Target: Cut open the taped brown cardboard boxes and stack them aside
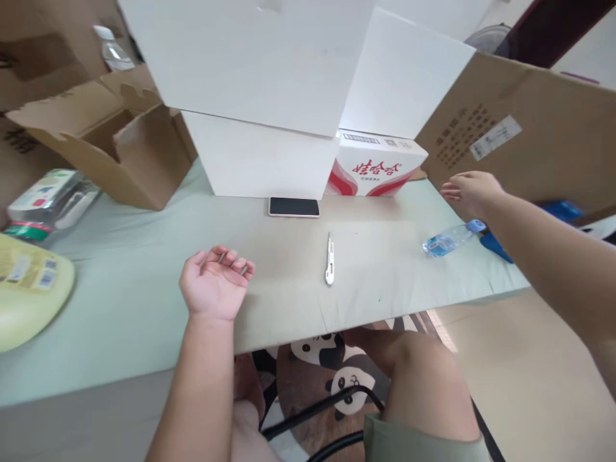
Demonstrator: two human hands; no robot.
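Observation:
My left hand (pixel 216 281) rests palm up over the table, its fingers loosely bent and apart, holding nothing. Off to the right, my right hand (pixel 471 191) is raised in front of a large brown carton, fingers loosely bent, with nothing visible in them. Below it, a small clear water bottle (pixel 450 241) with a blue cap lies on its side. Between the hands, a white craft knife (pixel 330 262) lies with its narrow end pointing away from me. Farther back, a phone (pixel 294 206) lies flat with a dark screen.
Tall white panels (pixel 269 157) stand behind the phone, beside a red-and-white box (pixel 378 168). The large brown carton (pixel 539 128) is at right. At left are an open cardboard box (pixel 144 157), a clear jar (pixel 41 205) and a yellow jug (pixel 33 295). The table's front edge is near my knees.

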